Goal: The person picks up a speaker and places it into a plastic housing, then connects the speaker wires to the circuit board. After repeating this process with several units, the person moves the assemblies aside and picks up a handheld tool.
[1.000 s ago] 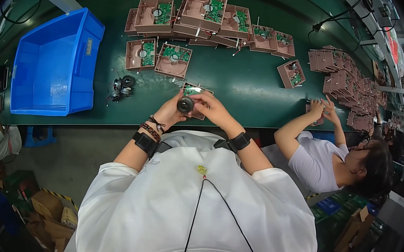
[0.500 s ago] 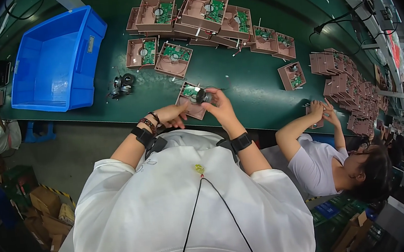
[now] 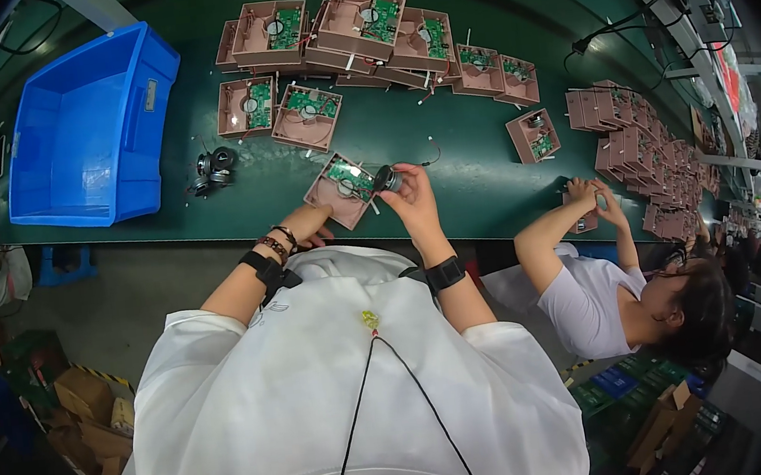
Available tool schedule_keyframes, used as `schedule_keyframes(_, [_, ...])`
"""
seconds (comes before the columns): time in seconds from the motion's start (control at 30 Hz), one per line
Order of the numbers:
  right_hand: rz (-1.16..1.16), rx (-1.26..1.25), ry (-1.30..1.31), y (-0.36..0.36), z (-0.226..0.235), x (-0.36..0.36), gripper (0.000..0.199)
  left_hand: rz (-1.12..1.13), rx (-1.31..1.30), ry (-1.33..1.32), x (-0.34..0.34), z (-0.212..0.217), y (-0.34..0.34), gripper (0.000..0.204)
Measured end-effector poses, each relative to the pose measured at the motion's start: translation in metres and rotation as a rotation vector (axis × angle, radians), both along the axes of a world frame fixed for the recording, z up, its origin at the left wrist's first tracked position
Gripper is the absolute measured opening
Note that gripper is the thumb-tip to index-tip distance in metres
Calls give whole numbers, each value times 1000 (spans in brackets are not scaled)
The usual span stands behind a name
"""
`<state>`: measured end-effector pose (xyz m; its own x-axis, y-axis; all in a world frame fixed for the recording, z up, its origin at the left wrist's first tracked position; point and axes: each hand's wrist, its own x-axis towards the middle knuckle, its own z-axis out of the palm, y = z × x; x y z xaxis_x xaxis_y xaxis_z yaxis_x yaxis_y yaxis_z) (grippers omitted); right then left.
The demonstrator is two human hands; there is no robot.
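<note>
A small round black speaker (image 3: 386,179) is pinched in my right hand (image 3: 413,198), its thin wire trailing to the right over the bench. Just left of it lies an open pink plastic box (image 3: 323,191), tilted at an angle, with a green circuit board (image 3: 353,181) and thin wires inside. My left hand (image 3: 311,224) grips the box's near left corner; some of its fingers are hidden. Several more black speakers (image 3: 211,170) lie in a cluster left of the box.
A large blue bin (image 3: 87,217) stands on the green bench (image 3: 446,150) at the left. Pink boxes with boards (image 3: 364,24) are stacked at the back. A lone pink box (image 3: 533,137) sits to the right. Beside me, a co-worker (image 3: 595,307) works near piled pink boxes (image 3: 642,142).
The speaker has moved off the box to its right side, and its wire now stretches out rightward. My left hand has come onto the box's corner. The whole view has shifted slightly.
</note>
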<state>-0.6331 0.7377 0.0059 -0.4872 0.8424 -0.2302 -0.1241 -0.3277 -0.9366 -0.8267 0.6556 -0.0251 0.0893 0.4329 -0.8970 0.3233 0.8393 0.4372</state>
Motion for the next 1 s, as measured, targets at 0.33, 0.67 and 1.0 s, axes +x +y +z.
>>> schedule_keyframes(0.33, [103,97,5,-12,-8,-8,49,-164,547,632,3,-5,41,37])
schedule_keyframes(0.67, [100,51,1,-14,-25,-19,49,-335,618,641,1,-3,36,35])
schedule_keyframes(1.0, [248,666,-814,6,-11,-27,46,-240,651,543,10,-5,9,45])
